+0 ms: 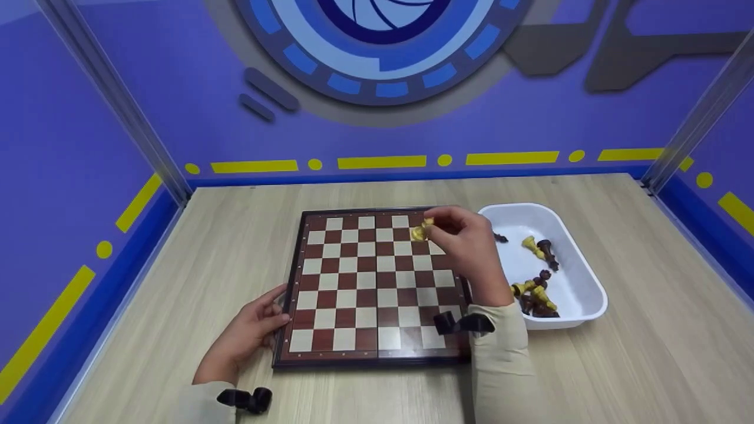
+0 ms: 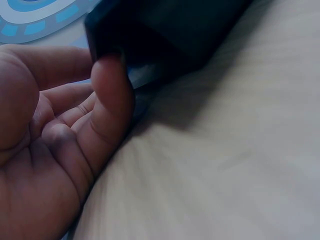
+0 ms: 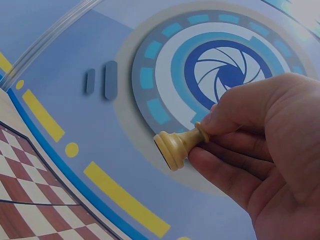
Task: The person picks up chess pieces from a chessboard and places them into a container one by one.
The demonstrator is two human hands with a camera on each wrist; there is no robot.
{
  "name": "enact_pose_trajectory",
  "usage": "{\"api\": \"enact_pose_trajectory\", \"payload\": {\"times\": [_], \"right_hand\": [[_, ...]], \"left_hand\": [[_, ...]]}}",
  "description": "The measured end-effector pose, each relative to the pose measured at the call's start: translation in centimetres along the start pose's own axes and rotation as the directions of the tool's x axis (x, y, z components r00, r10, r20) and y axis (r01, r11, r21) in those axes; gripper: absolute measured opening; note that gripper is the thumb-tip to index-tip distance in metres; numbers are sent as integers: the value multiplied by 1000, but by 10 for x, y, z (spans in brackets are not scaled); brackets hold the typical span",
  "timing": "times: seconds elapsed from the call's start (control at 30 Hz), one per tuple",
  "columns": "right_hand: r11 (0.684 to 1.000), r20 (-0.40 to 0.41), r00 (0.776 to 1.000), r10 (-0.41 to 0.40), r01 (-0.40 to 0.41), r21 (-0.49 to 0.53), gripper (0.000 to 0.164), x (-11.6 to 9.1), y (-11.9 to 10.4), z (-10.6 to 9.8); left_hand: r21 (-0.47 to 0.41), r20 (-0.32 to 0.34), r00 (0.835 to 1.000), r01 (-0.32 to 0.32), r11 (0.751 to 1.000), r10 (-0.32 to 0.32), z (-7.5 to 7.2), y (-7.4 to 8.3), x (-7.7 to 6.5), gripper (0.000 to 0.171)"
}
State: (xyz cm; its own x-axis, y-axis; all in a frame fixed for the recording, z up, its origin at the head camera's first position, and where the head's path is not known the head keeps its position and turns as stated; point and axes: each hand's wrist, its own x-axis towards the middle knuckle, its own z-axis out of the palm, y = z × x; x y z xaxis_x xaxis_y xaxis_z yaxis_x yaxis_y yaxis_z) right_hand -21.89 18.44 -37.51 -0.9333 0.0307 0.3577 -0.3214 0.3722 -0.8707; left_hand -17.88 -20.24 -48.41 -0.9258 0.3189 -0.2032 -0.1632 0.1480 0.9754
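My right hand (image 1: 471, 244) pinches a pale yellow chess piece (image 3: 175, 147) between thumb and fingertips. In the right wrist view its round base points away from the hand (image 3: 265, 145), and the fingers cover its top, so the kind cannot be told. The head view has this piece above the far right part of a brown and cream chessboard (image 1: 347, 282). At the board's left edge, my left hand (image 1: 250, 330) holds the dark rim with thumb and fingers. Seen from the left wrist, the fingertips (image 2: 109, 80) meet the dark side of the board.
Right of the board stands a white plastic tray (image 1: 580, 277). Several dark and pale yellow chess pieces (image 1: 533, 294) lie in it, most near its front left corner. The wooden table (image 1: 235, 235) ends at a blue and purple back wall (image 1: 377, 141), with side walls at both ends.
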Motion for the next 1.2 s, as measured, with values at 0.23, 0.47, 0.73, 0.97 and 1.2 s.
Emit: {"api": "enact_pose_trajectory", "payload": {"times": [0.23,0.47,0.73,0.97,1.2], "right_hand": [[1000,-35,999,18,-19,-13,19,1,2,-7],[999,-68,997,38,-38,2,20,1,3,-14],[998,-83,995,48,-44,49,18,1,2,-19],[995,-122,990,65,-54,89,17,1,3,-25],[997,-147,986,73,-72,17,18,2,9,-33]], "left_hand": [[11,-5,1000,-1,1000,1,1,1,-1,72],[33,-18,1000,5,999,-5,1,2,-1,72],[34,-23,1000,18,999,-18,2,2,-1,71],[26,-14,1000,11,1000,-11,2,2,-1,71],[19,-11,1000,5,1000,-5,1,3,-1,72]]}}
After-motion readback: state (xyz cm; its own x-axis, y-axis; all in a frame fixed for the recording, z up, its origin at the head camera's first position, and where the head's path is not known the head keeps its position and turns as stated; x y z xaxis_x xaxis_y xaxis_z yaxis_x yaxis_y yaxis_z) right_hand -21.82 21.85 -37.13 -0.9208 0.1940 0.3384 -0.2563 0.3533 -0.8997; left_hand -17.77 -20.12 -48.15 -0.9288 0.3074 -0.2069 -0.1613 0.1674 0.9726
